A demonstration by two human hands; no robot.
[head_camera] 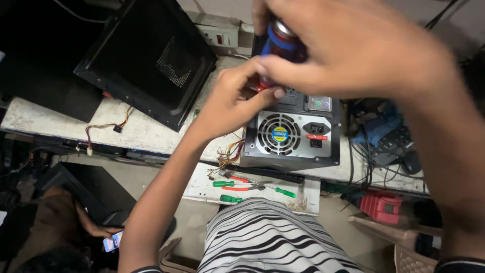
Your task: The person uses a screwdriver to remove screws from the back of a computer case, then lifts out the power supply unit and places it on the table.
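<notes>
Over the computer case (290, 134) near the bench's front edge (151, 144), the right hand (353, 48) is wrapped around a blue-banded tool (280, 40), seemingly a screwdriver handle; the left hand (227, 103) pinches its red lower end, bare bench left of both

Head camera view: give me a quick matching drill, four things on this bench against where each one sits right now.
Things:
1. blue-banded can
2. power supply
3. green-handled screwdrivers
4. black side panel

Places:
A. on the white board at the bench's near edge
B. lying tilted, far left on the bench
C. between both hands
D. under the hands, fan grille facing the camera

Pairs: 1-C, 2-D, 3-A, 4-B
</notes>
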